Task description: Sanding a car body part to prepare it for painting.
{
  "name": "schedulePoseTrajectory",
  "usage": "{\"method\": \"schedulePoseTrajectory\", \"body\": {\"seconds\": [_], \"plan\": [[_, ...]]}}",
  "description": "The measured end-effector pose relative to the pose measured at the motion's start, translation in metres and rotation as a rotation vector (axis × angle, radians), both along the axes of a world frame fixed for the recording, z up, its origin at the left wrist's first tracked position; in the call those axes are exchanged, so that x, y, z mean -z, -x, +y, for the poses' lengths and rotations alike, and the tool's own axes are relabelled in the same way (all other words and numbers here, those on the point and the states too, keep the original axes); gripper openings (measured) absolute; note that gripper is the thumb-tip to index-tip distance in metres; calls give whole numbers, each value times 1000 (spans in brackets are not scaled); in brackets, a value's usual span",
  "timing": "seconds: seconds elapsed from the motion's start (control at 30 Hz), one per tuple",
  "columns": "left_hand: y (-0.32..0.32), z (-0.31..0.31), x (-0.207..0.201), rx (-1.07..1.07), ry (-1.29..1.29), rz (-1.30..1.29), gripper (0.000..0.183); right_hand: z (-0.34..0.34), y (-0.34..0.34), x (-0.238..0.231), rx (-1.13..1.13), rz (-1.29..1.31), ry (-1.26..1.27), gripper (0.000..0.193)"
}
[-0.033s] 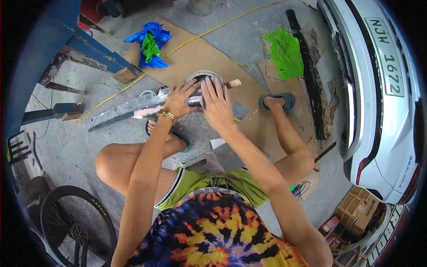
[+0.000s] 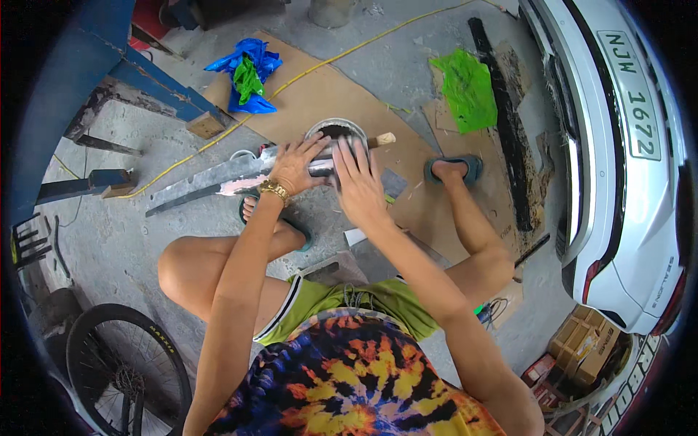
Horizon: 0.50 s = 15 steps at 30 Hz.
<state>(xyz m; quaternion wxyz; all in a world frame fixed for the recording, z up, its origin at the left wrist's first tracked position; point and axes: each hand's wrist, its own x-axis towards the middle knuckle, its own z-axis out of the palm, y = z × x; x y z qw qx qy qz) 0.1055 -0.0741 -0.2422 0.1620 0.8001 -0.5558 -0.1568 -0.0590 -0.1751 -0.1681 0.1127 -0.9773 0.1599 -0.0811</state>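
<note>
A long, narrow panel (image 2: 196,183), grey and black with a pink patch, slants from the left toward the middle in front of me. My left hand (image 2: 294,166), with a gold bracelet at the wrist, rests on its right end, fingers spread across it. Beside it my right hand (image 2: 360,182) lies over the panel's end with fingers stretched out and blurred by motion. Whatever is under the right palm is hidden. Just beyond both hands is a round pail (image 2: 337,123) with a pale rim. A wooden stick (image 2: 383,139) pokes out right of my right fingers.
Cardboard (image 2: 309,91) covers part of the concrete floor, crossed by a yellow cable (image 2: 342,51). Blue plastic (image 2: 251,69) and a green sheet (image 2: 469,91) lie beyond. A white car (image 2: 618,182) stands right, a blue metal frame (image 2: 149,83) left, a bicycle wheel (image 2: 123,363) lower left.
My right hand has slid slightly toward me, uncovering more of the pail's rim. My left hand stays in place on the panel. The whole view has shifted very slightly.
</note>
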Motion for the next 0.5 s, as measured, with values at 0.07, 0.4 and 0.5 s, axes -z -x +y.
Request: {"method": "schedulePoseTrajectory", "body": {"seconds": [0.07, 0.4, 0.5], "plan": [[-1, 0, 1, -9, 5, -4, 99, 2, -4, -9, -18, 27, 23, 59], [3, 4, 2, -16, 38, 0, 96, 2, -9, 11, 45, -43, -60, 59], [2, 4, 0, -24, 13, 11, 99, 1, -14, 10, 78, -10, -36, 56]]}}
